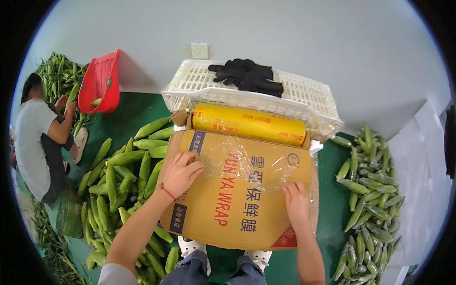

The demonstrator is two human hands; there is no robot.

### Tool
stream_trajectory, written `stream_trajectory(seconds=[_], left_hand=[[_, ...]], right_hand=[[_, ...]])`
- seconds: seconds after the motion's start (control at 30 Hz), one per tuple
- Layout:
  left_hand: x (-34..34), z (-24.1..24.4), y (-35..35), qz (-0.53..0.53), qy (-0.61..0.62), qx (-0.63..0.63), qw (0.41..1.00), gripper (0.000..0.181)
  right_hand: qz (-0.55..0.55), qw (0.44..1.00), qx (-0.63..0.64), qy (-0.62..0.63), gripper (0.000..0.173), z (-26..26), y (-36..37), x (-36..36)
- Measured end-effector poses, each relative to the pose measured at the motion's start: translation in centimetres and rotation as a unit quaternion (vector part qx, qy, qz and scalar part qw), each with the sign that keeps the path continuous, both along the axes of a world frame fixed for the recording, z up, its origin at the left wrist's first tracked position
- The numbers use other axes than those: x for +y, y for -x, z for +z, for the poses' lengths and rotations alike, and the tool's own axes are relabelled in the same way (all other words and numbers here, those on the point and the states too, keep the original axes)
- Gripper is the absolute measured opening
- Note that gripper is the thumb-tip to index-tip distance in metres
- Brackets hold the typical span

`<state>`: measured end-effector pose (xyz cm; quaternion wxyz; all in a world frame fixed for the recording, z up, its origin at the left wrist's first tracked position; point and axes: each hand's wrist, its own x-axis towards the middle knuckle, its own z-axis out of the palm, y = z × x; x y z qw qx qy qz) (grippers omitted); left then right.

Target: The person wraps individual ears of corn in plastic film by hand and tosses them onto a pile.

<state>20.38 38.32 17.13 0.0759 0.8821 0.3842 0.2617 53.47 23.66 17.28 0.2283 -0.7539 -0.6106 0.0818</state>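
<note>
A printed cardboard box (pixel 235 228) lies flat before me, with a yellow roll of cling film (pixel 249 123) in the trough at its far end. Clear film (pixel 245 167) runs from the roll over the box top, creased and shiny. My left hand (pixel 182 172), a red cord at its wrist, pinches the film's left side, though the exact grip is hard to see. On the right, my right hand (pixel 297 203) holds the film's edge between thumb and fingers, close to the box surface.
Behind the roll, black gloves (pixel 249 76) rest on a white plastic crate (pixel 302 87). Unwrapped corn (pixel 117 178) is heaped left; film-wrapped corn (pixel 374 199) is piled right. A seated person (pixel 39 142) handles corn beside a red scoop (pixel 101 83). A wall socket (pixel 199 51) is behind.
</note>
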Motion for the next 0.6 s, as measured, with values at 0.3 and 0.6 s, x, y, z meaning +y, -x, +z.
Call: stream_trajectory(seconds=[0.3, 0.6], left_hand=[[0.9, 6.5, 5.5, 0.004, 0.074, -0.123, 0.99, 0.009], [-20.2, -1.5, 15.9, -0.057, 0.066, 0.006, 0.996, 0.042]], right_hand=[[-0.05, 0.971, 0.233, -0.03, 0.012, 2.6, -3.1, -2.1], [0.068, 0.97, 0.11, 0.208, 0.017, 2.4, 2.3, -15.3]])
